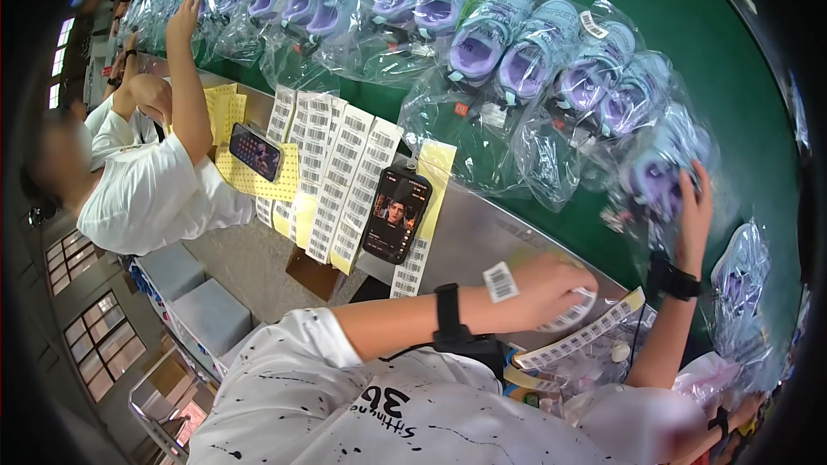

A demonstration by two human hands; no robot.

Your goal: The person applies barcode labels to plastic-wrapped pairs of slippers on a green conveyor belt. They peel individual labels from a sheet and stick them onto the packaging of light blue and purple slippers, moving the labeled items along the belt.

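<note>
My right hand (696, 211) is on a pale blue shoe with a lilac lining (659, 176) in a clear plastic bag, fingers curved over its side; the bag and shoe are slightly blurred. Lower and further left, my left hand (543, 287) is closed, its fingers pinching a white barcode label (575, 310), smeared by motion. Another barcode sticker (500, 282) clings near that wrist. Just below the hand, a strip of barcode labels (581, 336) lies across the bench edge. Black bands circle both my wrists.
Bagged shoes (525, 56) line the green tabletop (689, 0) in a long curve; another bagged shoe (741, 280) lies at far right. Label sheets (345, 181) and two phones (398, 215) (256, 152) rest along the metal edge. A co-worker (164, 172) reaches over the shoes at left.
</note>
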